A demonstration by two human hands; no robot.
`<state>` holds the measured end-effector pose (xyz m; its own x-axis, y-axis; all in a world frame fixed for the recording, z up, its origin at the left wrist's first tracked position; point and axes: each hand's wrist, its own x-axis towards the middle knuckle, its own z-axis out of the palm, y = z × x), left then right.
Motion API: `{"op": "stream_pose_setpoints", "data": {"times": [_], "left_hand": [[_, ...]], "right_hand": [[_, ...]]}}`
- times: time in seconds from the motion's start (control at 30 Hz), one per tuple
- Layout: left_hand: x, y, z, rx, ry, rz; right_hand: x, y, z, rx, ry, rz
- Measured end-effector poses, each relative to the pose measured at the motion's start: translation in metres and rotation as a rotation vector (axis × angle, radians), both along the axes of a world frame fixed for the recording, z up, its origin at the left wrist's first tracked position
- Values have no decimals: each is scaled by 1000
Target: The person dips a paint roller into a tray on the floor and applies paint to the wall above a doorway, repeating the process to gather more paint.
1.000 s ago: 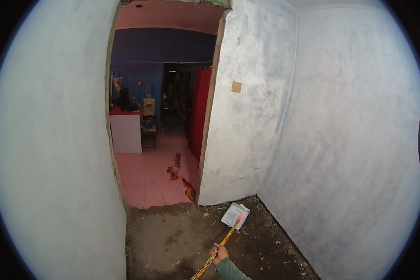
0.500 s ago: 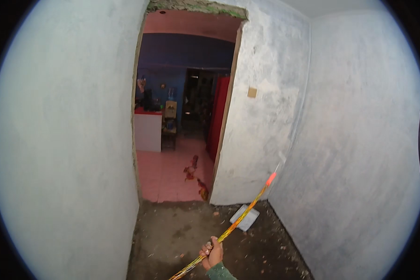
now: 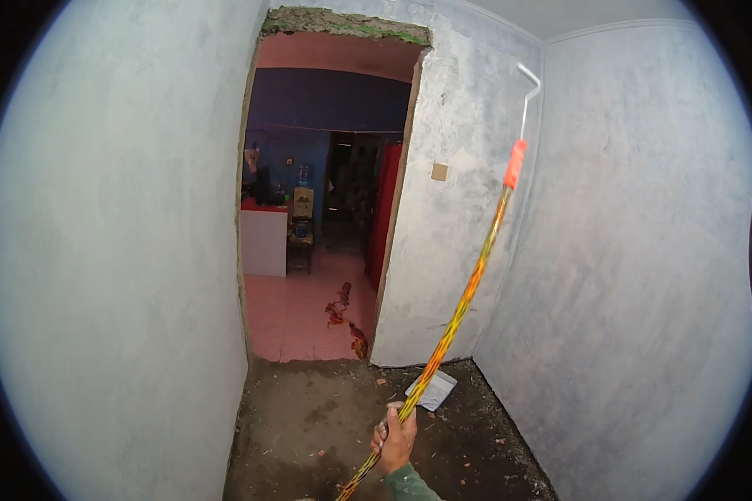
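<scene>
My right hand (image 3: 395,438), in a green sleeve, is closed around the lower part of a long pole patterned in yellow and orange (image 3: 453,327). A paint roller with an orange handle (image 3: 515,164) is fixed to its far end. The roller's white head (image 3: 528,75) is up near the top of the wall (image 3: 474,108), beside the corner right of the doorway. The pole's lower end runs out of the bottom of the view. My left hand is out of sight.
A white tray (image 3: 437,392) lies on the rough dark floor behind the pole. Left of the wall section is a raw-edged doorway (image 3: 342,23). Beyond it, chickens (image 3: 339,307) are on the pink tiles, with a red-topped counter (image 3: 263,242) and a person's hand further back.
The roller has swung up from low in the corner to near the ceiling, and the pole stands steeper. My right hand has shifted slightly right and up, still gripping it.
</scene>
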<state>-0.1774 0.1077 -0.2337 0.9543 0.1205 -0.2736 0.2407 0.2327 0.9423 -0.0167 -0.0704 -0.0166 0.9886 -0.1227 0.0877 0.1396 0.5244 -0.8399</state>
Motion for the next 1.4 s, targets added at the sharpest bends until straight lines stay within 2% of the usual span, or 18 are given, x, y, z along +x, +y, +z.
{"op": "stream_pose_setpoints", "data": {"times": [0.03, 0.1, 0.17, 0.23, 0.37, 0.43, 0.53, 0.6, 0.63, 0.7, 0.77, 0.87, 0.9, 0.97, 1.07, 1.1, 1.2, 1.4], "left_hand": [[19, -3, 33, 114, 2, -78], [58, -21, 85, -70, -128, -251], [105, -39, 112, 331, -484, -301], [144, -59, 103, 435, -502, -273], [202, -85, 121, 165, -342, -302], [223, -88, 130, 334, -660, 47], [284, -83, 118, 312, -860, 194], [289, -70, 170, 144, -787, 50], [290, -64, 197, -24, -691, -96], [307, -59, 228, -63, -696, -108], [331, -58, 257, -108, -701, -118], [361, -61, 292, -194, -683, -233], [367, -66, 302, -176, -717, -232], [377, -76, 313, -157, -750, -233], [392, -90, 322, -166, -783, -261], [397, -93, 323, -158, -794, -273], [413, -104, 330, -141, -864, -291], [470, -123, 414, -67, -1067, -226]], "right_hand": [[3, -2, 8, -37, -40, 9], [10, -1, 24, -77, -111, 21], [18, 2, 36, -89, -136, 35], [34, 8, 52, -121, -216, 40], [68, 12, 74, -164, -276, 56], [88, 17, 84, -188, -321, 75], [115, 12, 96, -294, -396, 111], [133, 8, 79, -542, -500, -151], [138, 2, 61, -497, -447, -73], [151, -1, -4, -452, -431, -129], [114, 24, -13, -241, -252, -25], [131, 36, -79, -460, -206, -2], [138, 34, -82, -459, -202, 0], [147, 32, -54, -713, -322, -252], [175, 14, -64, -759, -337, -253], [177, 16, -41, -748, -474, -368], [180, 3, -26, -743, -490, -397], [202, -20, -11, -756, -489, -447]]}}
